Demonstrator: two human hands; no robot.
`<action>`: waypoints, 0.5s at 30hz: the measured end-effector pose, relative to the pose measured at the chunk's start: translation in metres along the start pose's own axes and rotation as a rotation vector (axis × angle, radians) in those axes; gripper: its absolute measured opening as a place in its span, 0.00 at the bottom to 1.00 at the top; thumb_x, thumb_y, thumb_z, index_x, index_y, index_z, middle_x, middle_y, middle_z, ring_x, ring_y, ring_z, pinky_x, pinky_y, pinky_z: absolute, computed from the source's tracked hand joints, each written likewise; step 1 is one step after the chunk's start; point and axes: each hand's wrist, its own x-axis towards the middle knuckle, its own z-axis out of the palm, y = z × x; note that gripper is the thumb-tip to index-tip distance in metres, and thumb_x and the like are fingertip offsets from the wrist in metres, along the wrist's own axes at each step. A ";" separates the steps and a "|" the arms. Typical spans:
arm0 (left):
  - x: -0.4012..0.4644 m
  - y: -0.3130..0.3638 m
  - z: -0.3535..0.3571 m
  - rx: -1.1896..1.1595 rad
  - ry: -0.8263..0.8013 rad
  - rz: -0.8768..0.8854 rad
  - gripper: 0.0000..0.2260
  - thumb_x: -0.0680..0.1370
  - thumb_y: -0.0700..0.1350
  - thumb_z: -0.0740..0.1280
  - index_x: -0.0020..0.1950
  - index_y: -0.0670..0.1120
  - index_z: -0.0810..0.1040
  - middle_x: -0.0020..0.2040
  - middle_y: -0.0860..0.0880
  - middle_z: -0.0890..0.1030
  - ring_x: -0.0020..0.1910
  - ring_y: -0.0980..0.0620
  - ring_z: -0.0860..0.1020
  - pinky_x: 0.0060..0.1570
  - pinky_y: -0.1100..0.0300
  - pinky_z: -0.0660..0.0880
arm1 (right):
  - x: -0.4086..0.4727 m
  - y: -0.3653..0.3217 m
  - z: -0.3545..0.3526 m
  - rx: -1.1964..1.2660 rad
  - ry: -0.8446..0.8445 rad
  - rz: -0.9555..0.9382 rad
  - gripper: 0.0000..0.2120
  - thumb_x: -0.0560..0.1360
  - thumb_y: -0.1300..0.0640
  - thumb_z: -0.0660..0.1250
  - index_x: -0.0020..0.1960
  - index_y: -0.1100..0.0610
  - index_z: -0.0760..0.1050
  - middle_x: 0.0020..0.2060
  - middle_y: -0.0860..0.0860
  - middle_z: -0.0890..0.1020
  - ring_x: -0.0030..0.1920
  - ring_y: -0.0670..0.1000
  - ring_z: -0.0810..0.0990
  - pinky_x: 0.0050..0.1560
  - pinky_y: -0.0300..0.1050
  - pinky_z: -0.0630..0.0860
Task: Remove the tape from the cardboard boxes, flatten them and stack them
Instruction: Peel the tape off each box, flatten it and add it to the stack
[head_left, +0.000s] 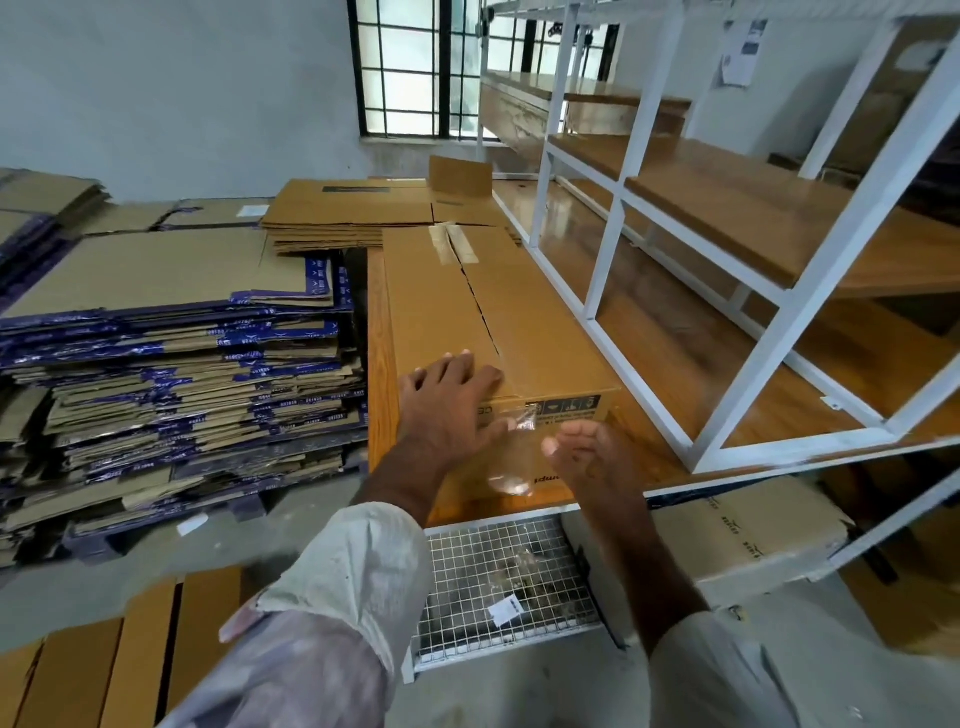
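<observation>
Fingers (470, 364) flat on box (447, 306) top

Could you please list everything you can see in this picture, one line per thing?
cardboard box: one, brown, on the wooden table, top seam split.
clear tape: one strip, transparent, peeling off the box's near end.
flattened stacks: several, brown with blue tape, left.
plain flattened stack: one, brown, behind the box.
shelving: one, white frame, wooden boards, right.
wire basket: one, white, under the table.
left hand: flat on the box.
right hand: grip on the tape.
</observation>
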 end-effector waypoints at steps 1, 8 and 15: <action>0.000 -0.001 0.001 0.019 0.008 0.000 0.30 0.77 0.70 0.61 0.76 0.60 0.62 0.82 0.48 0.58 0.80 0.44 0.57 0.74 0.40 0.55 | -0.003 -0.004 -0.003 0.034 0.011 -0.021 0.20 0.72 0.38 0.72 0.58 0.47 0.76 0.55 0.45 0.83 0.54 0.44 0.82 0.52 0.44 0.80; -0.009 0.003 0.010 0.048 0.087 0.057 0.42 0.71 0.72 0.48 0.82 0.53 0.59 0.82 0.47 0.59 0.80 0.45 0.58 0.74 0.41 0.57 | 0.040 -0.032 -0.005 -0.279 0.025 -0.178 0.15 0.74 0.42 0.73 0.55 0.47 0.76 0.51 0.42 0.80 0.53 0.43 0.79 0.48 0.42 0.78; -0.003 0.001 -0.010 -0.125 0.040 0.005 0.41 0.68 0.69 0.44 0.77 0.56 0.69 0.78 0.53 0.67 0.75 0.50 0.65 0.67 0.48 0.59 | 0.105 -0.056 0.009 -0.507 -0.045 -0.318 0.11 0.77 0.42 0.68 0.56 0.45 0.76 0.54 0.43 0.78 0.57 0.48 0.77 0.60 0.58 0.78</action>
